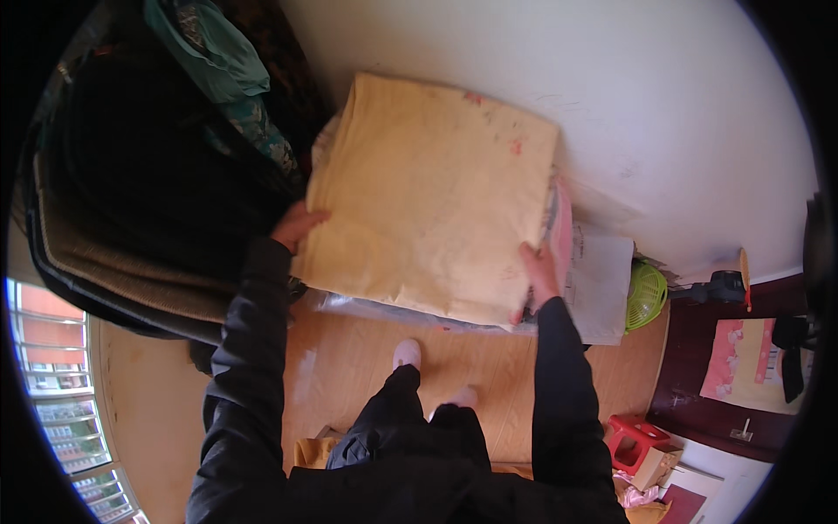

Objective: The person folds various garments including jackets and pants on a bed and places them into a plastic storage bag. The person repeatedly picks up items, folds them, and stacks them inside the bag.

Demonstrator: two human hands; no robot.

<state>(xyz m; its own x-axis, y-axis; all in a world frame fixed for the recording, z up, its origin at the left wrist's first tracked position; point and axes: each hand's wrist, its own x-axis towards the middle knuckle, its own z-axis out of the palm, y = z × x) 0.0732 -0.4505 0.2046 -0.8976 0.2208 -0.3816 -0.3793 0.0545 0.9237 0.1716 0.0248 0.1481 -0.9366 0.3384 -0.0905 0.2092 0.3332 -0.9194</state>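
Note:
A folded pale yellow cloth with small red and dark prints near its far right corner spreads out before me. My left hand grips its left edge, thumb on top. At the near right corner, my right hand holds the other side, also with the thumb over the cloth. Beneath it, pink and grey fabric shows along the right edge. What supports the pile is mostly hidden, though clear plastic peeks out at the front.
Dark and brown clothes hang at the left, with a teal garment behind. Right of the pile are a white box, a green plastic basket and a red stool. My feet stand on the wood floor.

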